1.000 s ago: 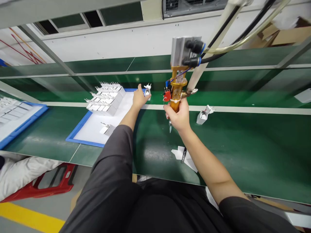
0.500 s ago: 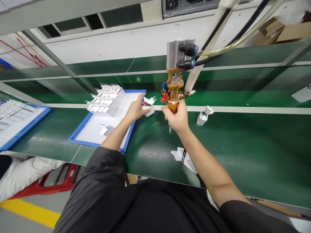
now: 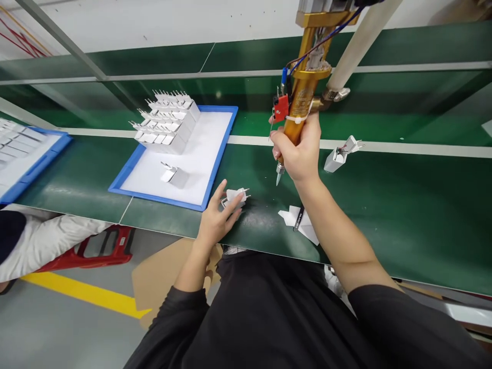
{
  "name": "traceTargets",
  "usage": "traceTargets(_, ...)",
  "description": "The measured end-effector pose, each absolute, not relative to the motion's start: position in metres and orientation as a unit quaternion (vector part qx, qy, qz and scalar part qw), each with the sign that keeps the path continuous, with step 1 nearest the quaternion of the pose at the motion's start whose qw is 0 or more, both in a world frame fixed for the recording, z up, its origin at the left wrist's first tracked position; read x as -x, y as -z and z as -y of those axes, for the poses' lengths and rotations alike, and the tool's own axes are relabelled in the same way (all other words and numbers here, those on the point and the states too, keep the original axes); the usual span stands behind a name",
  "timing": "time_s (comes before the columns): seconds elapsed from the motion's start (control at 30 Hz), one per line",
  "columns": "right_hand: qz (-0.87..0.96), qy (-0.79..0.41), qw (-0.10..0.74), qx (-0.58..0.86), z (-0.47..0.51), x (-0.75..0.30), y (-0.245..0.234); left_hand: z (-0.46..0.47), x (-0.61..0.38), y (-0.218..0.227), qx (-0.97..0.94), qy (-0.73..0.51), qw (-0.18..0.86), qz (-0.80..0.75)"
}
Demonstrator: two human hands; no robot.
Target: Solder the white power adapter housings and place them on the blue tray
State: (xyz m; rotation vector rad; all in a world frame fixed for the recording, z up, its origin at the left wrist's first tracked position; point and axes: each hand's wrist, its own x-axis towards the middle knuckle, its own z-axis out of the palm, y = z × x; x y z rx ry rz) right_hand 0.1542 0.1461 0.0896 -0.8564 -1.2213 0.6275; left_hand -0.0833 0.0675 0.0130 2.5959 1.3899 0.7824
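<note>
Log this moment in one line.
left hand: holding plug | right hand: gripping dispenser | tray: more plugs | bench, right: another plug

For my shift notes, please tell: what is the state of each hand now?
Left hand: partly closed, holding a white plug.
Right hand: closed around the gold tool.

The left hand (image 3: 215, 219) holds a white plug housing (image 3: 232, 193) at the near edge of the counter (image 3: 384, 220), beside the near right corner of the blue-rimmed tray (image 3: 221, 154). The right hand (image 3: 303, 154) grips a gold tool (image 3: 302, 97), nozzle (image 3: 279, 178) down.
</note>
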Motion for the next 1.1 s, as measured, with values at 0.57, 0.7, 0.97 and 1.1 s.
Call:
traceTargets(0.57,0.602,-0.278,0.662,0.351,-0.089,-0.103,-0.107,-0.042,0.034,-0.020,-0.742,-0.276,0.250,-0.557)
traceTargets(0.7,0.609,-0.275,0.652,0.358,-0.087,-0.102,-0.105,-0.041,0.032,-0.026,-0.745,-0.290,0.260,-0.542)
traceTargets(0.97,0.617,-0.249,0.666,0.338,-0.087,-0.101,-0.107,-0.040,0.034,-0.032,-0.745,-0.312,0.236,-0.541)
traceTargets(1.1,0.613,-0.260,0.665,0.339,-0.087,-0.101,-0.107,-0.039,0.033,-0.038,-0.748,-0.311,0.231,-0.539)
